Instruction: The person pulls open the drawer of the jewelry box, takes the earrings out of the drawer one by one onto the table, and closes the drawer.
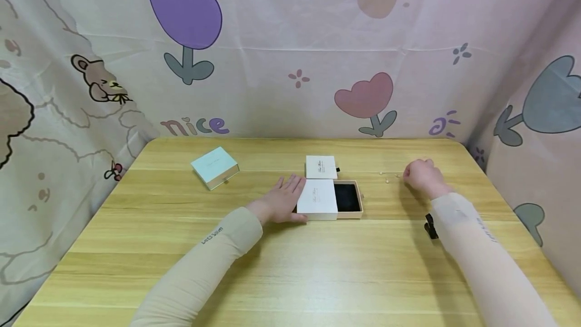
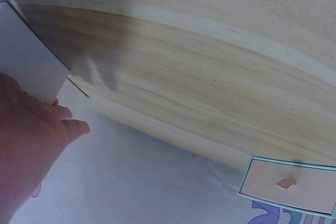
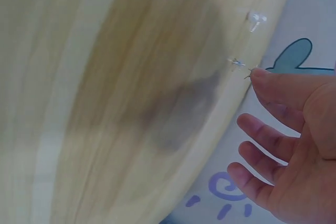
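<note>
We rest our left hand (image 1: 282, 201) flat against the open box (image 1: 329, 199) to steady it, fingers straight. Our right hand (image 1: 421, 175), fingers loosely spread, reaches for the small earrings (image 3: 237, 63) lying on the table (image 1: 290, 266) just beside its fingertips.

three small boxes: one mint (image 1: 215, 167), two white (image 1: 321, 167) (image 1: 329, 199); two tiny clear studs (image 3: 256, 19) (image 3: 237, 63); two hands (image 1: 282, 199) (image 1: 422, 176).

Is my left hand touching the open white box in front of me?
Touching. In the head view the left hand lies flat against the white box; in the left wrist view its fingertips press the box's edge.
</note>
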`<state>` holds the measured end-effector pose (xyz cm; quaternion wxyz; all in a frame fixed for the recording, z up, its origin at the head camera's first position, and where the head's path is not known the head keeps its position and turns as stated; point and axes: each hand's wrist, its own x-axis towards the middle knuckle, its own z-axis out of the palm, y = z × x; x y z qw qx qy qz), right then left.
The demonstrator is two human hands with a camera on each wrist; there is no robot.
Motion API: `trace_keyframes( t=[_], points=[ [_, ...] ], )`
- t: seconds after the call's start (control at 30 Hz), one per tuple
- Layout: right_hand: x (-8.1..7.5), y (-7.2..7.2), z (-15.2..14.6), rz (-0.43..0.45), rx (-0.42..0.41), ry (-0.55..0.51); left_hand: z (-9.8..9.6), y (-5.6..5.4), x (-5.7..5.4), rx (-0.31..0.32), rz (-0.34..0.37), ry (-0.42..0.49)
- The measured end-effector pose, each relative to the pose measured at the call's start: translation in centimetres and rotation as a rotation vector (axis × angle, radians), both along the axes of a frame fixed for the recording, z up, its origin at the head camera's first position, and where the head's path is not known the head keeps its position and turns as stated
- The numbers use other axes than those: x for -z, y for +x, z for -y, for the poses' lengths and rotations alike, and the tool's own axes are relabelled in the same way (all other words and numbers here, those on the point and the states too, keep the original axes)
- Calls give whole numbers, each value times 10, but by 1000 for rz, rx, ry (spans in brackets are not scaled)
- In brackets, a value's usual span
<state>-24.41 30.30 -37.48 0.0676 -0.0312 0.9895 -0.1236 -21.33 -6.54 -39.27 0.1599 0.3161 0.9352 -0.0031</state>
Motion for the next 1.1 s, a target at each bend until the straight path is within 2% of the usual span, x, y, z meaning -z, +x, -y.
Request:
trace_keyframes(
  t=[0.5, 0.77, 0.97, 1.1],
  points=[
    [11, -1, 1, 27, 22, 45, -1, -2, 2, 7, -11, -8],
    [15, -2, 1, 29, 26, 34, -1, -2, 2, 6, -15, -11],
    [8, -1, 1, -3, 45, -6, 0, -2, 1, 5, -10, -2],
    [-3, 1, 6, -56, 2, -25, 1, -2, 1, 9, -2, 13]
  ],
)
